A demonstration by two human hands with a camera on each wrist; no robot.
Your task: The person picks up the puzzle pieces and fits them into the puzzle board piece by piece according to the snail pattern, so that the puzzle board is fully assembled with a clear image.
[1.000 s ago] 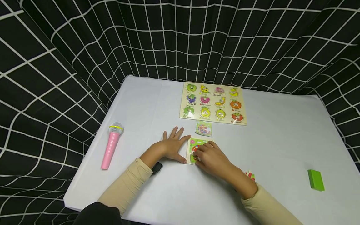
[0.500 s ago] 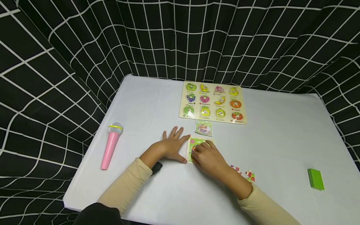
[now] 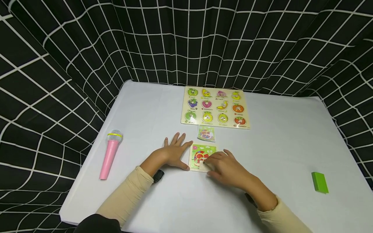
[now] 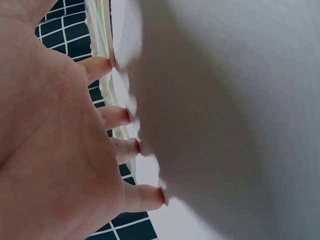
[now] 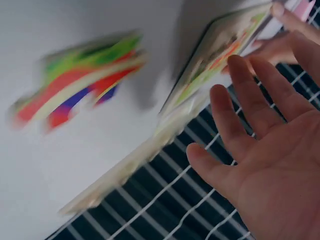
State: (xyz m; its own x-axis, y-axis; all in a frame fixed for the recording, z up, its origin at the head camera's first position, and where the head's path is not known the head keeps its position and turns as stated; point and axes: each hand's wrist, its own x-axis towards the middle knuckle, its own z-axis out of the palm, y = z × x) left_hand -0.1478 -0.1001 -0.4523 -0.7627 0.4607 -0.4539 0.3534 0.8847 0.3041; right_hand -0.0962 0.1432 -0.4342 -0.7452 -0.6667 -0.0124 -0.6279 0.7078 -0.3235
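A small square jigsaw puzzle (image 3: 196, 166), green with a red round picture and a bare pale patch at its lower part, lies on the white table. My left hand (image 3: 175, 155) rests beside it with fingers spread, thumb and index fingertip at its left edge. In the left wrist view the left fingertips (image 4: 131, 115) press on the cloth. My right hand (image 3: 228, 168) is at the puzzle's right side, a fingertip over its lower part. The right wrist view shows the right fingers (image 5: 240, 75) loosely extended, holding nothing visible. Blurred colourful puzzle pieces (image 5: 85, 80) lie near that hand.
A picture card (image 3: 206, 133) lies just beyond the puzzle. Behind it is a fruit peg board (image 3: 215, 106). A pink toy microphone (image 3: 109, 155) lies at left, a green block (image 3: 320, 182) at right. Black gridded curtains (image 3: 180, 42) surround the table.
My right hand has drawn back to the right, uncovering more of the puzzle. Its forearm now covers the loose pieces seen earlier. My left hand stays at the puzzle's edge; the head view shifts slightly.
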